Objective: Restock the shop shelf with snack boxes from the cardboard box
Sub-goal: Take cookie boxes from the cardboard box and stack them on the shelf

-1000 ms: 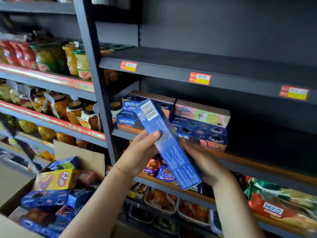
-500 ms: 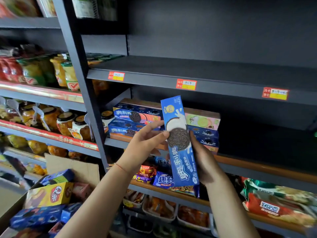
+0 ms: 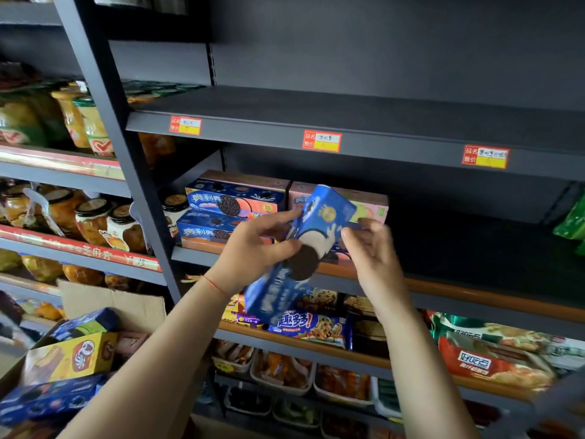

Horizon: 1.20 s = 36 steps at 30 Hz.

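- Oreo box, long and blue, hangs tilted in front of the middle shelf, its top end near the stacked Oreo boxes already there.
- Left hand pinches it at mid-length, thumb on the printed face — the only firm hold I can see.
- Right hand is beside the box with fingers spread loose; it seems to grip nothing.
- Risk: a one-handed pinch on a slick carton could slip, and the box would drop to the cookie packs on the shelf below.
- Swinging it in carelessly could knock the stack askew.
- More stock waits in the cardboard box, lower left.
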### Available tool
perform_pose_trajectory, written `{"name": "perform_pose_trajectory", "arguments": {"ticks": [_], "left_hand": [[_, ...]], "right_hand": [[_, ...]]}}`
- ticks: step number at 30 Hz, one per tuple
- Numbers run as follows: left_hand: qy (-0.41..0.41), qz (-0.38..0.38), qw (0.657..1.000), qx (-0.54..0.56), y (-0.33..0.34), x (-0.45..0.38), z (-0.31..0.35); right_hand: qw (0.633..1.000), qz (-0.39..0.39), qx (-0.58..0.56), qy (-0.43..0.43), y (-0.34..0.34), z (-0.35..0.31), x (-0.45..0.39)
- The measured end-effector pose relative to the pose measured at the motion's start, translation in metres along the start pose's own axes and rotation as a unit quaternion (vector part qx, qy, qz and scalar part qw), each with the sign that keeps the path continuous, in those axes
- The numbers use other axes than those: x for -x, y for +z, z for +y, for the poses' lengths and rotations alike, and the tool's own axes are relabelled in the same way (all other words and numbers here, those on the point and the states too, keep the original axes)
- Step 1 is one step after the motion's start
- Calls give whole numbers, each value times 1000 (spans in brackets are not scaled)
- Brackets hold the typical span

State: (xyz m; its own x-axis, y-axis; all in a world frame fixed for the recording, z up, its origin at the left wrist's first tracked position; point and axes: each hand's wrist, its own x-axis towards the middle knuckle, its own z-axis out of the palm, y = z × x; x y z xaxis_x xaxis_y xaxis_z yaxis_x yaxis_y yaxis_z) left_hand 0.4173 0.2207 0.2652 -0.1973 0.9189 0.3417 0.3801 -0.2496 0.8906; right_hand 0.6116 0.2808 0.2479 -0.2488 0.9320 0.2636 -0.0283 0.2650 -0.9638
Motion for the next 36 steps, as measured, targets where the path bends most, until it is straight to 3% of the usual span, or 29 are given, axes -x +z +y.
{"name": "perform_pose_trajectory", "arguments": {"ticks": [2, 4, 6, 8, 9, 13, 17, 20, 24, 27, 30, 32, 36], "left_hand": [[106, -36, 979, -172, -5, -6, 3], [180, -77, 937, -289, -5, -11, 11], [177, -110, 908, -364, 1, -15, 23], [148, -136, 902, -381, 9, -19, 31], [148, -146, 905, -371, 13, -20, 34], [174, -155, 913, -334, 19, -20, 30], [152, -117, 892, -409, 2, -28, 25], [121, -107, 890, -427, -5, -36, 18], [157, -107, 889, -416, 6, -45, 11], [163, -50, 882, -440, 4, -55, -1], [68, 13, 876, -477, -15, -66, -24], [16, 7, 873, -488, -27, -71, -41], [-11, -28, 865, -501, -32, -70, -64]], "right_hand": [[991, 23, 67, -110, -14, -9, 0], [963, -7, 190, -192, -28, -19, -2], [908, -62, 340, -238, -34, -25, -6], [856, -99, 442, -248, -30, -23, -9], [847, -108, 463, -236, -27, -21, -10], [863, -108, 451, -201, -26, -17, -11], [860, -80, 472, -174, -40, -13, -16], [843, -64, 512, -154, -45, -16, -21], [811, -67, 549, -190, -31, -21, -37], [843, -64, 496, -196, -21, -20, -50], [854, -29, 479, -201, -21, -15, -65], [842, -14, 502, -197, -20, -11, -77], [822, -16, 541, -175, -14, -5, -99]]}}
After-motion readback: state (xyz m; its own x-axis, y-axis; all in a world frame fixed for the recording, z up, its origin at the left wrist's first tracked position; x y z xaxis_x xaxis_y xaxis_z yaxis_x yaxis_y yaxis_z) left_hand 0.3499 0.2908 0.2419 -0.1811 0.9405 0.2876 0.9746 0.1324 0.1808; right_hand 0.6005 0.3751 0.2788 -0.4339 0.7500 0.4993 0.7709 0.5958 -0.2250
